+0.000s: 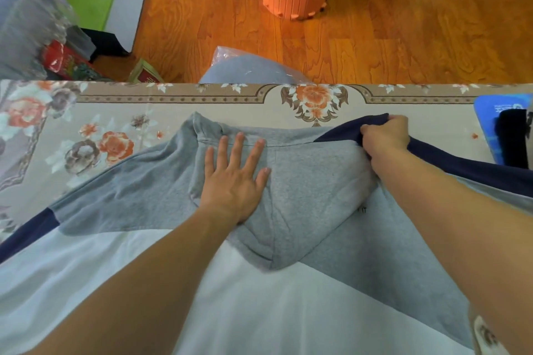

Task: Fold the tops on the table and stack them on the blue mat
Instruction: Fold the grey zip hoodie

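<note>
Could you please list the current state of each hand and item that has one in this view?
Left hand: flat, fingers spread, pressing the hood.
Right hand: grip pinching the navy sleeve, lifted.
Hooded top: spread out, not yet folded.
Blue mat: at the table's right edge, dark garment on it.

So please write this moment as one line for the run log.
stage: folding hoodie | left hand: flat on grey hood | right hand: grips navy sleeve | blue mat: dark item on it
</note>
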`<state>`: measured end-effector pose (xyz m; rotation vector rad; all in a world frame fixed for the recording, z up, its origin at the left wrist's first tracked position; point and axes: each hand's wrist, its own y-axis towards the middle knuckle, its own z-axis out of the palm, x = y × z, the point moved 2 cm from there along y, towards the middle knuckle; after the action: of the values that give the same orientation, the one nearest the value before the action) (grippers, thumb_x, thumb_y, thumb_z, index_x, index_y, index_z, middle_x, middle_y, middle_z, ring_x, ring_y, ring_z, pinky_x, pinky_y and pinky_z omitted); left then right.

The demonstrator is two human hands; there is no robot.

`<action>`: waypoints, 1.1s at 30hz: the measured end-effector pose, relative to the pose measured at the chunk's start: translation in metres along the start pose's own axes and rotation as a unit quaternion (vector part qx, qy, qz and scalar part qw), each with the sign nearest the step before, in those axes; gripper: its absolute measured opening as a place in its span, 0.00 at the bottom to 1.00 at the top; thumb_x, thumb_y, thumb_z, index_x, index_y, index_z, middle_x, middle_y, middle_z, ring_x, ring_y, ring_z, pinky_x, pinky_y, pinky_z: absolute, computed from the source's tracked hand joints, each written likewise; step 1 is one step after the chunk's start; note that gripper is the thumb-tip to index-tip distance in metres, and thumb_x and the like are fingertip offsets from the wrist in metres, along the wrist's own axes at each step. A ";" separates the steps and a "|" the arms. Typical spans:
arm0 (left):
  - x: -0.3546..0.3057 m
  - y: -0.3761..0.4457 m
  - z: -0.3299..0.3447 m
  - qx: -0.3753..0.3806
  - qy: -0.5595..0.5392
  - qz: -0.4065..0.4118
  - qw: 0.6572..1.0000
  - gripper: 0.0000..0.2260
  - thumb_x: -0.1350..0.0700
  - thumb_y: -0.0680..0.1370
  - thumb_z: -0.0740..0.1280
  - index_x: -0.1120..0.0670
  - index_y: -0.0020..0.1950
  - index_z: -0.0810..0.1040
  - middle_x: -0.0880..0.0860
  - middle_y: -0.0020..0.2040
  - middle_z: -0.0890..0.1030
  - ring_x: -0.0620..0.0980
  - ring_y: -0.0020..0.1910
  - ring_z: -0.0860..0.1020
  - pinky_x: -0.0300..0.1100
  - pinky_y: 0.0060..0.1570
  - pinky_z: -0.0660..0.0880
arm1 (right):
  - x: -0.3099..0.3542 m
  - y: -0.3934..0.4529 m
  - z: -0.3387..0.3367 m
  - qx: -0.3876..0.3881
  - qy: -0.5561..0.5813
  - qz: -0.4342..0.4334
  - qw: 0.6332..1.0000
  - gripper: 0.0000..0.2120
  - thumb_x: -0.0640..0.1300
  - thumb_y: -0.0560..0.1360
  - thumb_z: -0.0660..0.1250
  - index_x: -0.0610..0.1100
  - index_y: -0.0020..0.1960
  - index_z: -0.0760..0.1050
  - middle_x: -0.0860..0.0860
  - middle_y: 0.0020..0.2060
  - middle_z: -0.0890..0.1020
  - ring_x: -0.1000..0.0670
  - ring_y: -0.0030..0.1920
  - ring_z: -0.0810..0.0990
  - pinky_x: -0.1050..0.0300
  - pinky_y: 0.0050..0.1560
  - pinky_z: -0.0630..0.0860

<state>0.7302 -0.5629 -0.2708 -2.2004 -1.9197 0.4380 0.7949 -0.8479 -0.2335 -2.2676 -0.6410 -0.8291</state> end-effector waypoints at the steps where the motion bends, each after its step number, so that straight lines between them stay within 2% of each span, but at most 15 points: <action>1: 0.000 0.000 0.000 -0.002 -0.001 0.000 1.000 0.28 0.34 0.81 0.35 0.38 0.78 0.29 0.50 0.82 0.33 0.57 0.80 0.31 0.61 0.77 0.33 | 0.002 0.003 -0.002 -0.014 -0.016 -0.026 0.999 0.22 0.40 0.78 0.68 0.44 0.70 0.67 0.45 0.60 0.75 0.42 0.60 0.77 0.52 0.55 0.74; 5: -0.001 0.000 0.000 0.005 0.002 -0.009 1.000 0.27 0.33 0.80 0.34 0.36 0.77 0.28 0.48 0.81 0.32 0.58 0.79 0.31 0.67 0.74 0.32 | 0.014 -0.028 -0.005 -0.105 -0.171 -0.198 0.959 0.21 0.38 0.79 0.63 0.44 0.72 0.66 0.43 0.66 0.71 0.41 0.64 0.72 0.48 0.61 0.70; 8: -0.004 0.002 -0.003 0.014 -0.003 -0.022 1.000 0.27 0.32 0.80 0.34 0.34 0.76 0.27 0.47 0.81 0.31 0.60 0.79 0.30 0.73 0.70 0.32 | -0.003 -0.092 0.018 -0.040 -0.320 -0.459 0.828 0.25 0.49 0.82 0.59 0.47 0.77 0.60 0.42 0.75 0.63 0.39 0.75 0.60 0.42 0.74 0.59; 10: -0.002 -0.001 -0.003 0.016 -0.003 -0.027 1.000 0.27 0.31 0.79 0.33 0.33 0.76 0.27 0.47 0.81 0.30 0.61 0.79 0.30 0.74 0.70 0.33 | -0.033 -0.101 0.028 0.056 -0.443 -0.490 0.749 0.28 0.58 0.83 0.49 0.51 0.81 0.53 0.45 0.81 0.53 0.39 0.80 0.48 0.38 0.78 0.46; 12: 0.003 -0.008 0.000 0.012 -0.014 -0.034 0.999 0.27 0.30 0.79 0.33 0.34 0.75 0.26 0.48 0.80 0.29 0.61 0.78 0.29 0.72 0.71 0.32 | -0.054 -0.073 0.019 0.102 -0.495 -0.385 0.772 0.31 0.65 0.82 0.39 0.55 0.82 0.45 0.48 0.82 0.45 0.42 0.80 0.39 0.37 0.78 0.39; 15: 0.009 -0.030 0.003 0.009 -0.007 -0.036 0.999 0.29 0.31 0.79 0.32 0.37 0.77 0.26 0.51 0.80 0.28 0.59 0.78 0.28 0.68 0.74 0.32 | -0.058 -0.044 0.006 0.111 -0.502 -0.323 0.795 0.33 0.66 0.81 0.37 0.55 0.82 0.43 0.48 0.82 0.44 0.43 0.80 0.39 0.38 0.78 0.39; 17: 0.000 -0.055 0.012 -0.020 -0.002 0.001 1.000 0.30 0.32 0.79 0.32 0.39 0.79 0.30 0.53 0.81 0.30 0.59 0.79 0.29 0.64 0.75 0.32 | -0.051 -0.055 0.007 0.077 -0.513 -0.353 0.779 0.31 0.63 0.82 0.39 0.52 0.82 0.46 0.46 0.82 0.44 0.42 0.80 0.38 0.37 0.78 0.38; 19: -0.014 -0.080 0.025 -0.061 -0.016 0.051 0.997 0.29 0.34 0.82 0.36 0.41 0.82 0.40 0.55 0.83 0.39 0.59 0.81 0.37 0.64 0.77 0.38 | -0.049 -0.085 0.013 0.033 -0.468 -0.423 0.775 0.29 0.58 0.84 0.45 0.49 0.82 0.49 0.45 0.81 0.44 0.41 0.80 0.37 0.38 0.78 0.37; 21: -0.022 -0.092 0.040 -0.075 -0.028 0.059 0.995 0.28 0.36 0.83 0.41 0.42 0.83 0.47 0.54 0.84 0.46 0.59 0.82 0.42 0.63 0.78 0.44 | -0.066 -0.121 0.015 0.063 -0.416 -0.504 0.755 0.29 0.56 0.84 0.50 0.48 0.82 0.50 0.45 0.81 0.46 0.41 0.81 0.40 0.40 0.79 0.38; 24: -0.018 -0.091 0.047 -0.050 -0.019 0.035 0.998 0.29 0.35 0.83 0.40 0.42 0.83 0.43 0.52 0.84 0.42 0.58 0.82 0.39 0.63 0.78 0.42 | -0.115 -0.145 0.018 0.131 -0.452 -0.550 0.690 0.29 0.58 0.83 0.48 0.51 0.82 0.50 0.47 0.82 0.49 0.42 0.81 0.45 0.35 0.78 0.49; 26: -0.014 -0.090 0.040 -0.035 -0.008 0.048 0.998 0.30 0.34 0.82 0.38 0.41 0.82 0.39 0.51 0.83 0.39 0.57 0.81 0.37 0.64 0.77 0.40 | -0.127 -0.140 0.015 0.138 -0.479 -0.529 0.687 0.29 0.58 0.83 0.49 0.52 0.82 0.53 0.47 0.81 0.54 0.41 0.81 0.49 0.34 0.76 0.52; 28: -0.007 -0.094 0.036 0.003 0.017 0.041 0.999 0.31 0.33 0.80 0.36 0.40 0.81 0.34 0.50 0.83 0.35 0.58 0.81 0.35 0.66 0.76 0.39 | -0.122 -0.142 0.011 0.124 -0.491 -0.486 0.712 0.30 0.55 0.81 0.55 0.52 0.81 0.54 0.45 0.81 0.55 0.38 0.80 0.49 0.34 0.77 0.48; 30: -0.002 -0.104 0.034 0.037 0.023 0.025 0.999 0.34 0.31 0.77 0.34 0.41 0.81 0.33 0.51 0.82 0.34 0.59 0.80 0.34 0.66 0.76 0.39 | -0.114 -0.153 -0.001 0.091 -0.454 -0.425 0.777 0.34 0.49 0.77 0.62 0.47 0.80 0.57 0.41 0.80 0.55 0.35 0.79 0.49 0.34 0.77 0.47; 32: -0.007 -0.123 0.032 0.038 0.004 0.019 0.999 0.37 0.29 0.77 0.38 0.43 0.83 0.40 0.55 0.83 0.39 0.61 0.81 0.38 0.63 0.77 0.40 | -0.113 -0.176 -0.011 0.068 -0.368 -0.448 0.812 0.31 0.44 0.75 0.66 0.41 0.76 0.64 0.37 0.77 0.60 0.33 0.76 0.56 0.35 0.75 0.58; 33: -0.014 -0.136 0.032 0.011 -0.011 0.020 1.000 0.37 0.29 0.78 0.44 0.44 0.83 0.49 0.58 0.83 0.48 0.63 0.81 0.47 0.61 0.77 0.47 | -0.114 -0.191 -0.017 0.065 -0.329 -0.473 0.815 0.28 0.42 0.75 0.66 0.40 0.74 0.67 0.37 0.74 0.63 0.35 0.73 0.63 0.38 0.71 0.64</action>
<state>0.5910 -0.5590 -0.2542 -2.2337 -1.8750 0.4906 0.5923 -0.7548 -0.2285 -1.9969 -2.1775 -0.3181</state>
